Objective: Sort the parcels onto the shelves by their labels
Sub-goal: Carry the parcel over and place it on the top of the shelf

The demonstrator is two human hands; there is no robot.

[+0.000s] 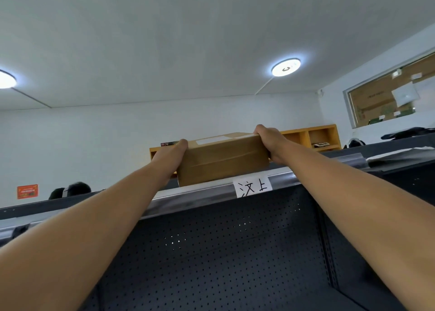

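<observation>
A brown cardboard parcel (pixel 222 161) with a white label on its top rests on the top shelf (pixel 193 194) of a dark metal rack, above my head height. My left hand (pixel 175 154) presses its left end and my right hand (pixel 270 141) clasps its right end. A white paper tag (pixel 253 188) with handwritten characters is stuck on the shelf's front rail just below the parcel's right half. The parcel's near edge overhangs the rail slightly.
The rack's perforated dark back panel (pixel 223 244) fills the lower view. Dark bags (pixel 409 133) lie on the top shelf to the right. A wooden cubby unit (pixel 313 137) hangs on the far wall. A person's dark hair (pixel 78 188) shows behind the rack at left.
</observation>
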